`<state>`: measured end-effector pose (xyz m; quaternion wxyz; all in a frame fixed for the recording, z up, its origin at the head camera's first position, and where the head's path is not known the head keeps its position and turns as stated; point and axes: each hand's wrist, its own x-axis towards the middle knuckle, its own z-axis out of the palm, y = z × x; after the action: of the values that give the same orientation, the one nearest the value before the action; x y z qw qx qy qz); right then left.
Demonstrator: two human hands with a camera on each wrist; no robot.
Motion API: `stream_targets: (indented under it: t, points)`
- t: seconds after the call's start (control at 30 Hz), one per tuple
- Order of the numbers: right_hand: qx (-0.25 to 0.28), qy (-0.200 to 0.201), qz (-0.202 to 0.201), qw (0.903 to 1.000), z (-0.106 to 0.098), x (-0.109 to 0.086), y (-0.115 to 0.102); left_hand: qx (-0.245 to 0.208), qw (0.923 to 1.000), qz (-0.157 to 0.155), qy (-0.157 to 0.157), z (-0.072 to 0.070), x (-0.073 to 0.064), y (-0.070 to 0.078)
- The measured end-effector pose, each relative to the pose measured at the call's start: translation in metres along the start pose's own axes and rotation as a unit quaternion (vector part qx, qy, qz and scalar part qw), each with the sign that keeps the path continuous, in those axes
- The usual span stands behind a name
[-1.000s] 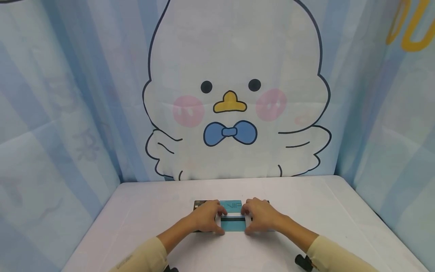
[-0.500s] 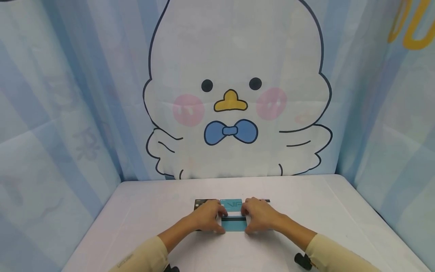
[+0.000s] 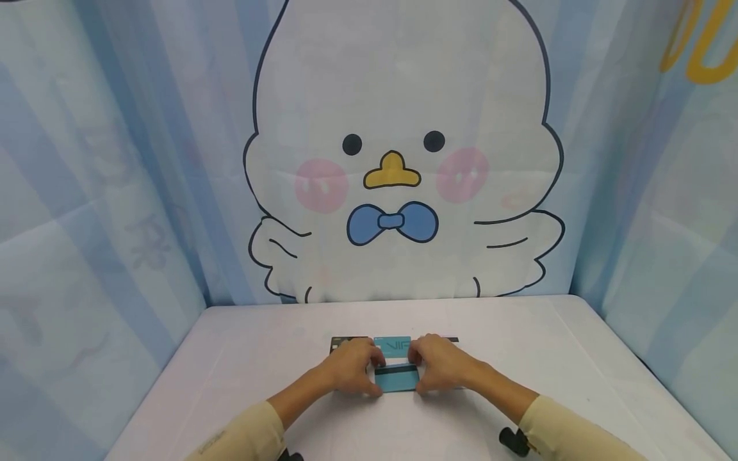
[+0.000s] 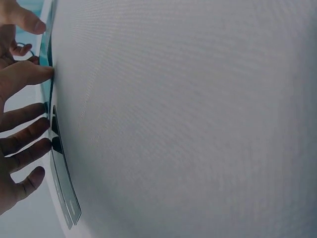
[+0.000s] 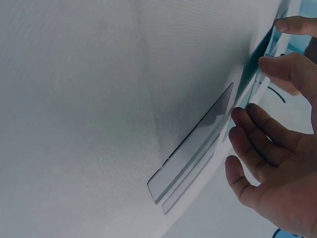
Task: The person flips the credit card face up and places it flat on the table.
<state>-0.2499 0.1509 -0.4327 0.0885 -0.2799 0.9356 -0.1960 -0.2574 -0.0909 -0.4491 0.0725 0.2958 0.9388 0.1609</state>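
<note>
A teal card (image 3: 396, 380) with a dark stripe lies between the two hands in the head view, near the table's middle. My left hand (image 3: 350, 366) pinches its left end between thumb and fingers. At the right end my right hand (image 3: 441, 363) pinches it the same way. Directly behind sits another teal card (image 3: 394, 347) printed with VIP letters. A dark card (image 3: 340, 342) shows partly beyond my left hand, and a dark-edged card (image 3: 453, 339) peeks out past my right hand. The hands hide most of these outer cards.
The cards rest on a white tabletop (image 3: 519, 333). In the right wrist view, flat cards (image 5: 190, 148) lie side by side below the fingers. A curtain (image 3: 398, 96) with a cartoon bird hangs behind the table.
The front teal card's striped edge has shifted slightly, and the pale band above the stripe has mostly gone from sight. Both hands stay almost in place.
</note>
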Motion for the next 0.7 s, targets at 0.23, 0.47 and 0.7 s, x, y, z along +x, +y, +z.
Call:
stream_targets:
  t: [0.23, 0.47, 0.7]
  points:
    - [0.046, -0.013, -0.011, 0.9988, -0.0024, 0.0004, 0.002, -0.003, 0.9999, 0.005, 0.013, -0.0014, -0.002, -0.0022]
    - [0.06, -0.016, -0.018, 0.9979, -0.0038, 0.0009, 0.004, -0.016, 0.9996, 0.008, 0.024, -0.0062, -0.0034, 0.0003]
    - [0.058, -0.013, -0.024, 0.9979, -0.005, -0.002, 0.0053, -0.034, 0.999, 0.004, 0.028, -0.0085, -0.0031, 0.0019]
